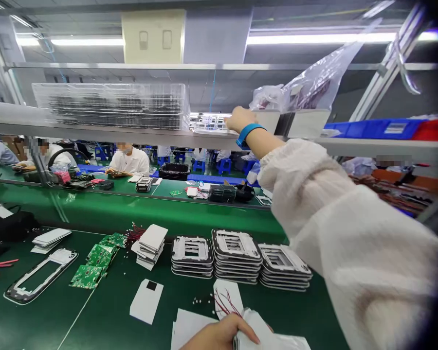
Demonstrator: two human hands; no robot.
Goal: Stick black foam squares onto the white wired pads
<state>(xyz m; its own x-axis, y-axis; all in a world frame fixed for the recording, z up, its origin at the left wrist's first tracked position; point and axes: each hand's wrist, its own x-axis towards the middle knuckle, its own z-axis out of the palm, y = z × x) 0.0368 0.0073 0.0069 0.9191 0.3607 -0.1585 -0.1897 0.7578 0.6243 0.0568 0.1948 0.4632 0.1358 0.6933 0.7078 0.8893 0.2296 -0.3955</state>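
My right hand [242, 120], with a blue wristband, reaches up to the shelf beside a white box [267, 120]; its fingers are partly hidden, so what it touches is unclear. At the bottom edge, my left hand [228, 333] is closed on a stack of white cards [259, 328]. Red-black wires [224, 304] lie on a white card just beyond it. Three stacks of frames, the left [191, 255], the middle [236, 253] and the right [284, 265], stand behind. A single card with a black square [146, 301] lies to the left.
Green circuit boards [95, 262], a pile of white pieces [151, 243] and a long frame [40, 277] lie on the green table [105, 321]. The metal shelf [160, 133] crosses above, holding clear trays [113, 107] and a plastic bag [321, 80]. People sit beyond.
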